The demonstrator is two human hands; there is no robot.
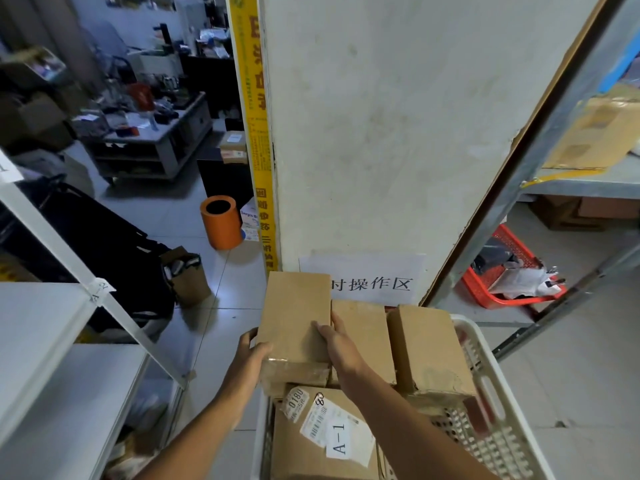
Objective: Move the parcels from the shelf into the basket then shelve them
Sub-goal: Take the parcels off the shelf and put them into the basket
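A white perforated basket [495,403] at the bottom centre holds several brown cardboard parcels. Both hands hold the leftmost upright parcel [294,317] above the basket's left end. My left hand [251,351] grips its lower left corner. My right hand [337,337] grips its right edge, fingers on the front face. Two more parcels stand to its right: a middle parcel [363,337] and a right parcel [427,348]. A flat parcel with labels reading "A-1" [322,441] lies in the basket below them. The white shelf [41,344], tagged "A-2", is at the left.
A white pillar [381,133] with a paper sign stands straight ahead. A metal rack [561,188] at the right carries boxes, with a red basket [485,289] beneath it. An orange bin [221,221], a brown bag [188,275] and black objects sit on the tiled floor at the left.
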